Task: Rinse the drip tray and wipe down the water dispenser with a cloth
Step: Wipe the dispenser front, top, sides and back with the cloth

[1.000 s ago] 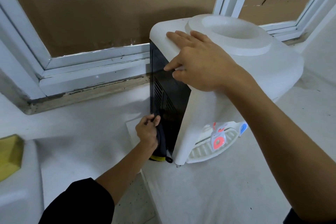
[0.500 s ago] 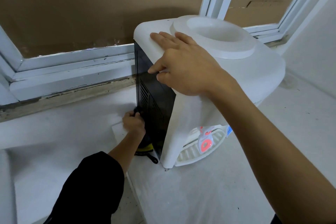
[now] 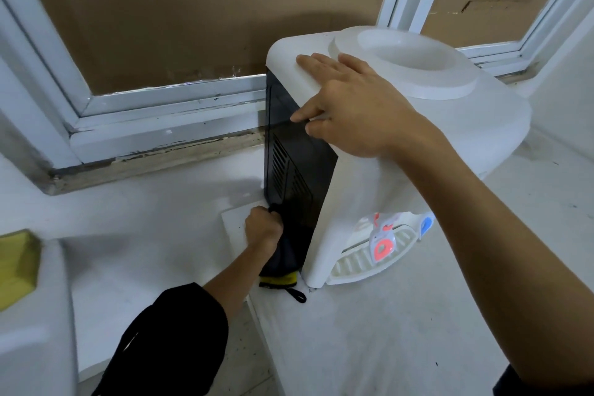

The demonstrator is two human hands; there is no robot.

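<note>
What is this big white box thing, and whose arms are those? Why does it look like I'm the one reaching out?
The camera sits on a person's head, looking down, so the arms look like your own. The white plastic water dispenser stands on a pale counter beside a white-framed window. Its round hollow on top has no bottle in it. The right hand rests flat on the dispenser's top, thumb over its edge. The left hand grips a dark cloth with a yellow edge and presses it low against the dispenser's black vented side panel. In front are a red tap and a blue tap above the white slotted drip tray.
</note>
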